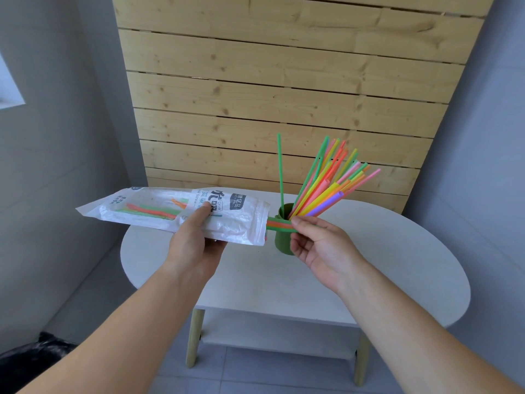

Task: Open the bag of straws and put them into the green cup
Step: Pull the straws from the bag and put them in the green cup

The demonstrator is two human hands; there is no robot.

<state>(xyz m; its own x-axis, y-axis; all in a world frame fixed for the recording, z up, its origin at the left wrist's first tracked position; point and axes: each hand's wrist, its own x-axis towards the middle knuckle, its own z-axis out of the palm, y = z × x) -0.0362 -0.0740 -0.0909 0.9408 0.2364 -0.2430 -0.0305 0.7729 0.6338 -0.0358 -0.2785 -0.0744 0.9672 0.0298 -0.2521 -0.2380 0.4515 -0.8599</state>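
Most of the view is a slatted wooden panel behind a white oval table, which gives the work a steady surface; on it, toward the back, stands the green cup, upright and within easy reach of both arms.

Next in size is the bag, held level in the air above the table's left part, its open mouth turned toward the cup so that whatever comes out has only a short way to go; a few orange and green straws show through the clear film, so I judge the bag nearly emptied.

The bundle of coloured straws already in the cup fans out to the right, leaning on the rim because the cup is shorter than they are; one thin green straw stands almost upright at its left side.

The left hand grips the bag from below, thumb pressed on top and fingers curled underneath, bracing it against the pull.

The right hand, just in front of the cup, pinches the ends of a small bunch of straws between thumb and forefinger at the bag's mouth; its other fingers hang loosely curled and hold nothing; the bunch lies level across the cup's front, partly drawn out.

The task looks close to done; the likely slip is a straw dropping short of the cup.
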